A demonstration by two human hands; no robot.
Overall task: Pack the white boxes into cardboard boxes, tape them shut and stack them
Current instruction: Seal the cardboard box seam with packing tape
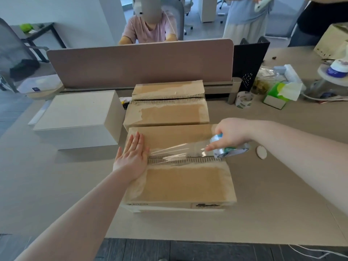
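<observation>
A closed cardboard box lies in front of me on the desk. My left hand presses flat on the left end of its centre seam, fingers spread. My right hand grips a roll of clear tape at the right end of the seam. A strip of tape stretches from under my left hand to the roll, just above the seam. A second cardboard box sits behind, flaps down with an untaped seam. A white box stands to the left.
A pink desk divider runs behind the boxes, with a seated person beyond. A second tape roll, a tissue box, jars and clutter fill the right. A small white oval object lies beside the near box.
</observation>
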